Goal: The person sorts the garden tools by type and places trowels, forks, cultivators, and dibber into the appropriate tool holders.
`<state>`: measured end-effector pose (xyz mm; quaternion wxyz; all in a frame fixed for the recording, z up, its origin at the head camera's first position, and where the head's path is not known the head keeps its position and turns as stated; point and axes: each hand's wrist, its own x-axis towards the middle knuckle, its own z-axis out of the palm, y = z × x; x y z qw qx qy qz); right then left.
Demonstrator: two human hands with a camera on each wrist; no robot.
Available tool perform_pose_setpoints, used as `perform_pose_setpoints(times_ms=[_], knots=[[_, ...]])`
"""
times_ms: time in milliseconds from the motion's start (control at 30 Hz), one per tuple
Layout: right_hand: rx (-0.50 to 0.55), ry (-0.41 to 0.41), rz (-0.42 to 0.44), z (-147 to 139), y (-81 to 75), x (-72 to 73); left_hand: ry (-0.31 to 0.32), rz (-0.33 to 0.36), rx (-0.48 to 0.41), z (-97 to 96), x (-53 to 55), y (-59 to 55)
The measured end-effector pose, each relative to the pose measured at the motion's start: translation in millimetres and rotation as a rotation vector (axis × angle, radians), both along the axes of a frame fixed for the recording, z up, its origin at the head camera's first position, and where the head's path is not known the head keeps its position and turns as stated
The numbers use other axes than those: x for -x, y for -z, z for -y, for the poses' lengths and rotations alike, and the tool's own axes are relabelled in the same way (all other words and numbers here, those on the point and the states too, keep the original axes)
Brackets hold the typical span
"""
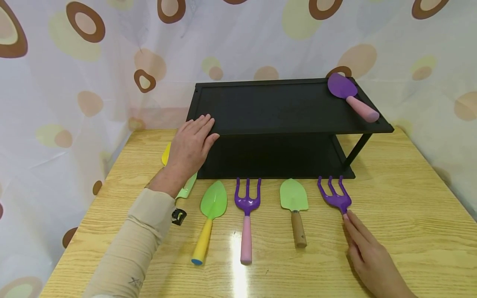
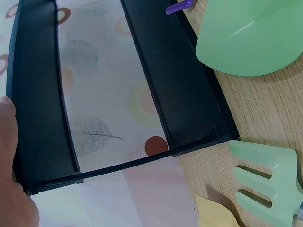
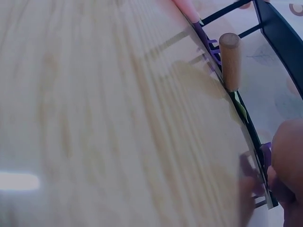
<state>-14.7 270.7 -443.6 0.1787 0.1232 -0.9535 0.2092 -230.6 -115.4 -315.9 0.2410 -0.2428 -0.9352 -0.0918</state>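
Note:
My left hand [image 1: 191, 145] rests with straight fingers on the front left part of a black two-tier shelf [image 1: 268, 107]. In the left wrist view, part of that hand [image 2: 7, 151] shows at the shelf's edge. At the right, my right hand [image 1: 374, 258] holds the pink handle of a purple hand fork [image 1: 337, 201], whose tines point toward the shelf's lower front edge. The handle is mostly hidden under the fingers. A purple trowel [image 1: 342, 86] with a pink handle lies on the top tier's right end.
Along the shelf's front lie a green trowel [image 1: 214, 200] with yellow handle, another purple fork [image 1: 247, 203] and a wooden-handled green trowel [image 1: 294, 194]. Near my left arm are a pale green fork [image 2: 274, 184], a yellow tool [image 1: 166, 154] and a small black object [image 1: 179, 216]. Patterned cloth [image 1: 238, 41] hangs behind.

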Motion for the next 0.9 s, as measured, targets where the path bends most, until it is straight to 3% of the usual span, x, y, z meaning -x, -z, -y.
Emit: perform_pose_setpoints(times_ms=[133, 267, 700, 900], knots=[[0.004, 0.042, 0.049, 0.7, -4.4, -1.2, -0.002, 0.004, 0.002, 0.2, -0.4, 0.1], [0.003, 0.049, 0.039, 0.8, -6.6, -1.8, -0.004, 0.006, 0.005, 0.1, -0.6, 0.4], [-0.053, -0.072, -0.119, -2.9, -10.9, 4.6, -0.001, -0.010, 0.003, 1.0, -0.6, 1.7], [-0.062, -0.071, -0.116, -2.1, -15.3, 9.0, 0.000, -0.008, -0.001, 0.4, -0.6, 1.6]])
